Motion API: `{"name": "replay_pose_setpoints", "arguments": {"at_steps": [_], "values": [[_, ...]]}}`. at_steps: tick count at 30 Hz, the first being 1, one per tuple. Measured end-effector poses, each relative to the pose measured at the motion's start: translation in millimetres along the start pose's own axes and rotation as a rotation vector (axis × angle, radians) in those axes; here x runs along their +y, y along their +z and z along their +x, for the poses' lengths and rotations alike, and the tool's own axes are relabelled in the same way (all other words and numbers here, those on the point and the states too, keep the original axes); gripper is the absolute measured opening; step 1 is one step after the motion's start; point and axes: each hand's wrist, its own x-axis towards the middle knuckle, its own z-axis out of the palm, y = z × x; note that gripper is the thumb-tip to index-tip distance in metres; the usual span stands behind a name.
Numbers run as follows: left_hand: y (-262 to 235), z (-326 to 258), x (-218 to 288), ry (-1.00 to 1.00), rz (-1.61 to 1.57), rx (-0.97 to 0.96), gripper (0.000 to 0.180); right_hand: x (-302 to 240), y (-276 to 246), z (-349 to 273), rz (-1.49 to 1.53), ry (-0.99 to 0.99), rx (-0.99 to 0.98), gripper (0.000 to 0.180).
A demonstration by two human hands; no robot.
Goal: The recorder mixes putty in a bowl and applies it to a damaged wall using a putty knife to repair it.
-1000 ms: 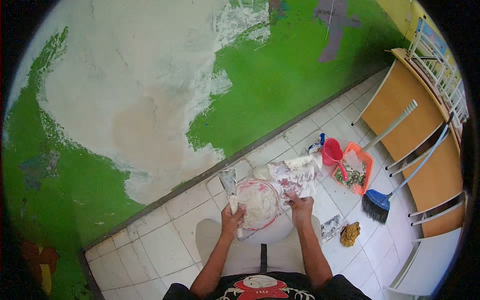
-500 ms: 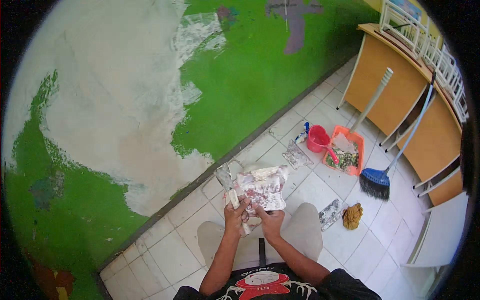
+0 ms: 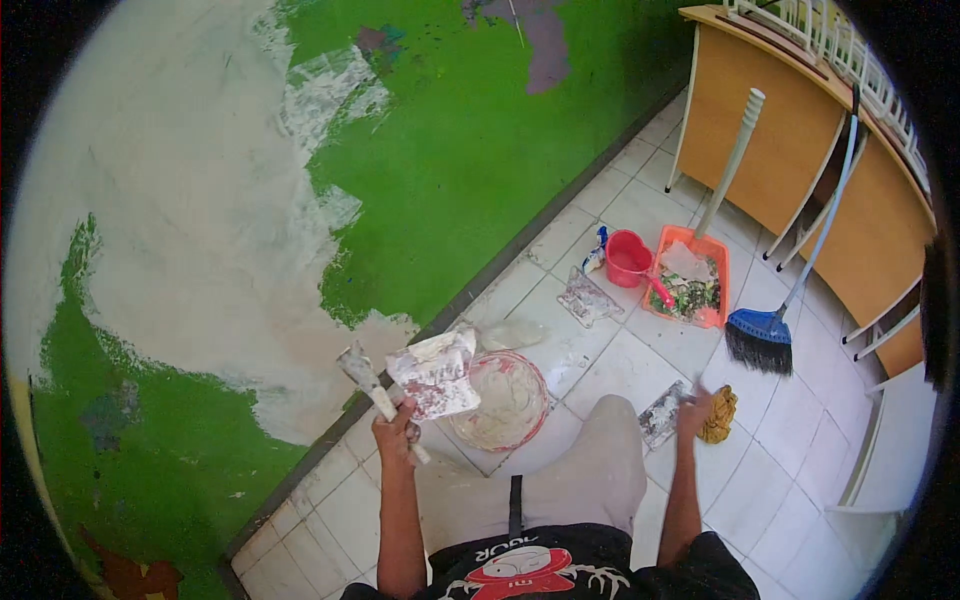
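Observation:
My left hand [image 3: 396, 432] is closed round the handle of a putty knife [image 3: 368, 378] and the edge of a flat, putty-smeared board [image 3: 436, 374]. Both are held up beside a round red-rimmed tub [image 3: 543, 385] of whitish paste. Out to the right, my right hand [image 3: 692, 412] is low over the floor, between a smeared flat plate [image 3: 658, 418] and a crumpled mustard-coloured cloth [image 3: 720, 415]. Its fingers are blurred, and whether it touches either one I cannot tell.
The green wall [image 3: 430, 180] carries a broad whitish patch [image 3: 200, 200] at left. On the tiles are a pink dipper [image 3: 628, 258], an orange dustpan [image 3: 728, 262] with debris, another smeared plate [image 3: 588, 298] and a blue broom [image 3: 758, 338]. Wooden desks [image 3: 760, 110] line the right.
My right hand has let go of the board and reached right toward the cloth and plate. My left hand has moved left with the knife and board, uncovering the tub.

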Motion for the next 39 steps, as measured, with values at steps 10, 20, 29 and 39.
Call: {"name": "replay_pose_setpoints", "arguments": {"at_steps": [10, 20, 29, 39], "values": [[13, 4, -16, -0.044, 0.036, 0.033, 0.021, 117, -15, 20, -0.282, 0.418, -0.616, 0.062], [20, 31, -30, -0.158, 0.075, 0.075, 0.022, -190, 86, 125, 0.575, 0.044, -0.585, 0.044], [8, 51, -55, -0.225, 0.077, 0.127, 0.019, -316, 381, 152, 0.273, -0.337, -0.843, 0.046], [46, 97, -60, -0.27, 0.094, 0.039, 0.024, -290, 403, 40, 0.092, -0.782, -1.126, 0.053]]}}
